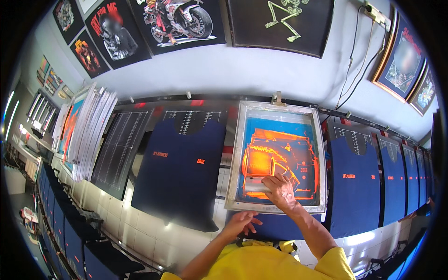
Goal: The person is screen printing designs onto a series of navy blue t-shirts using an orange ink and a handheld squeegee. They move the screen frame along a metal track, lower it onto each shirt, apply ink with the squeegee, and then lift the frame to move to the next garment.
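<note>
Posters [183,21] hang on a pale wall [186,70] above dark blue shirts [179,186]. Among them, inside a metal-framed screen [236,154] smeared with orange ink [259,158], the right hand [282,192] clasps a squeegee [255,184]; the left hand [240,224], loosely spread, is near the screen's lower edge.

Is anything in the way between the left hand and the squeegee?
Yes, the screen frame's lower bar runs between them. The left hand is at its outer side; the squeegee is inside the frame, in the right hand.
</note>
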{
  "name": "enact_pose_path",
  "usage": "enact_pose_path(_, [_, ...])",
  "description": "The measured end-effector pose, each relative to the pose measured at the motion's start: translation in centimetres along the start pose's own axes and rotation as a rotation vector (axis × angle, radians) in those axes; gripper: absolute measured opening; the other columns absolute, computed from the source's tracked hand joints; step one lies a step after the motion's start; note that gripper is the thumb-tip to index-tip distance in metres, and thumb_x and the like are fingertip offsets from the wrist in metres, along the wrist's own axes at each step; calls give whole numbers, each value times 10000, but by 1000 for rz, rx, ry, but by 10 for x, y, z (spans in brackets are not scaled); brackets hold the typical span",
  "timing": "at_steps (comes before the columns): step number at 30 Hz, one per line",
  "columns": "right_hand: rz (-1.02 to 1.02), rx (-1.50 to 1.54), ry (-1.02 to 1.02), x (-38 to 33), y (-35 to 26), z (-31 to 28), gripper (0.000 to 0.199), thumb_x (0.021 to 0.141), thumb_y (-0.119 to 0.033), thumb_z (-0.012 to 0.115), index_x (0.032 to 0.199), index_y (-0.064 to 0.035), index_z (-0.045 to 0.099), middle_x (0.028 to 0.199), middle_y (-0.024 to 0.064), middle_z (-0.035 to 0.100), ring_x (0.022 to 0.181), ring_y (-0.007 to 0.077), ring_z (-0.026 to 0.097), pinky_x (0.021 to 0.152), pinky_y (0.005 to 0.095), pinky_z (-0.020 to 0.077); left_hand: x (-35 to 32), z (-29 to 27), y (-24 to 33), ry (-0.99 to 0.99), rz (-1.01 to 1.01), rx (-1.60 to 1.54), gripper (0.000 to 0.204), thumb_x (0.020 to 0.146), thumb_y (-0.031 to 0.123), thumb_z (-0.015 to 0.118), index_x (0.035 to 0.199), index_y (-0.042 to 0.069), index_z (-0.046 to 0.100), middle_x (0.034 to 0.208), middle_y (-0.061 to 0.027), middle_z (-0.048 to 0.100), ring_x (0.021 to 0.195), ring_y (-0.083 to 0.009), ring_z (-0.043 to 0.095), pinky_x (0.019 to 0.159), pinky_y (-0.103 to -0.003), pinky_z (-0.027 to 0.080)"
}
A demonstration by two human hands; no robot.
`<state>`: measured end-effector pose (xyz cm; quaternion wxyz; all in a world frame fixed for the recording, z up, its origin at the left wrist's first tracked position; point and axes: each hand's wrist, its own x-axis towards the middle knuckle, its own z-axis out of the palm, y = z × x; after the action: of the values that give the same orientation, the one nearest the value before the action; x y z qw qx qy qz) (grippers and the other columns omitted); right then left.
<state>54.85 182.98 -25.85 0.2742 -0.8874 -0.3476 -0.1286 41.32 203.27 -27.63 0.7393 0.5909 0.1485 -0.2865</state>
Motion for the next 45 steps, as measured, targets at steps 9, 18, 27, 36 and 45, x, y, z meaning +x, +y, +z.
enact_pose_path(9, [39,-69,44,-35,-29,18,358,701,-66,709,1056,-89,672,1065,27,668,938,255,612,747,419,484,29,-21,42,258,946,1129,363,968,21,542,1331,32,543,1316,-141,628,1218,-301,600,939,-455,417])
enact_pose_path(18, [98,-84,149,72,48,40,233,689,-118,798,907,-116,716,880,63,707,868,309,651,799,461,499,145,-60,125,310,1006,991,204,969,74,589,1166,66,640,1057,-139,710,923,-351,670,769,-498,440])
enact_pose_path(27, [47,-36,87,-34,-41,14,319,646,-71,703,964,-82,680,992,51,681,881,268,605,752,419,479,21,-26,38,258,953,1266,398,901,45,634,1291,80,562,1298,-100,639,1175,-241,624,875,-461,377])
enact_pose_path(36, [84,-74,179,77,57,35,214,698,-119,778,899,-89,711,891,72,714,842,312,652,780,455,516,145,-55,129,362,1043,1241,253,946,63,620,1196,88,590,1074,-114,694,951,-309,657,819,-458,386])
enact_pose_path(45, [68,12,34,-20,-36,6,314,658,-71,705,971,-91,679,1014,51,674,908,267,617,756,431,470,29,-29,40,347,958,1313,427,888,68,650,1306,100,563,1316,-68,623,1211,-222,606,890,-464,340])
